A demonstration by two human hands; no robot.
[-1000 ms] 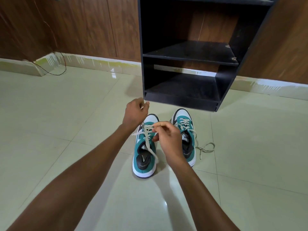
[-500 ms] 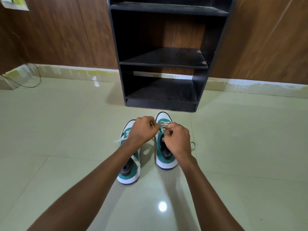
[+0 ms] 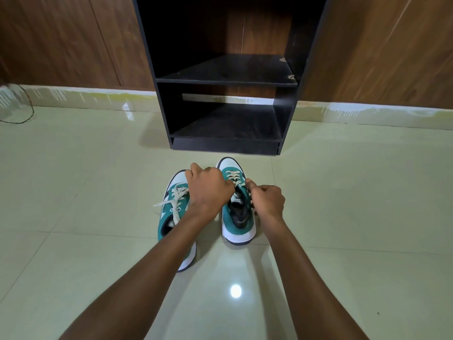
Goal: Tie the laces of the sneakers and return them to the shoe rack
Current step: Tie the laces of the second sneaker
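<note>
To the left of both hands, the left sneaker [image 3: 175, 212] stands on the floor [image 3: 73, 217] with its lace [image 3: 177, 196] loose, one end trailing out to the side; it looks untied, so it could be forgotten or stepped on if the pair is lifted too soon. The left hand [image 3: 208, 192] crosses over to the right sneaker [image 3: 239, 204], curled nearly closed; it seems to pinch a lace, though its fingers hide what they hold. The right hand [image 3: 267, 201] sits just beside it on the far side of that sneaker, also closed tight, apparently on the other lace end. If the two hands pull unevenly, the knot may slip or one end may slide out of the grip. Neither sneaker is held down, so a hard tug could drag the right one. Beyond the hands, the shoe rack [image 3: 230, 82] waits with its shelves bare.
</note>
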